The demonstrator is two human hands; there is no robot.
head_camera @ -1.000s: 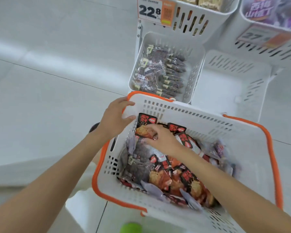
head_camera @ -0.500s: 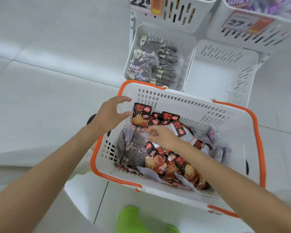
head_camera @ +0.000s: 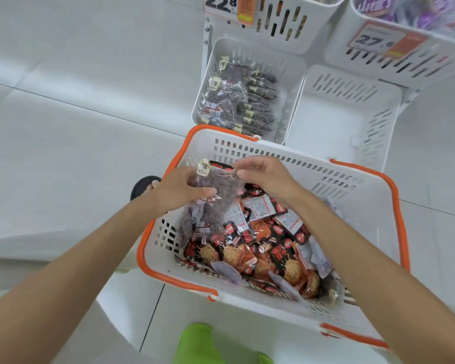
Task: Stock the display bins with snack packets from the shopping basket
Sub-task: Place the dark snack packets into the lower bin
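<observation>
A white shopping basket (head_camera: 363,211) with orange handles sits on the floor, holding several red-and-black snack packets (head_camera: 263,248) and clear packets of dark snacks. My left hand (head_camera: 179,191) grips a clear packet of dark snacks (head_camera: 221,190) over the basket's far left corner. My right hand (head_camera: 265,177) pinches the top edge of the same packet. Beyond the basket stands a lower white display bin (head_camera: 294,82) filled with the same dark packets. Beside it on the right is an empty white bin (head_camera: 352,114).
Upper bins carry price tags reading 22.8 (head_camera: 227,5) and 27 (head_camera: 378,40); the right one holds purple packets. A black wheel (head_camera: 142,186) shows left of the basket. A green shoe (head_camera: 197,342) is at the bottom. The floor is white tile.
My left hand left the basket rim and took hold of a clear dark packet. My right hand rose from the pile to pinch that packet's top. The packet is lifted above the others.
</observation>
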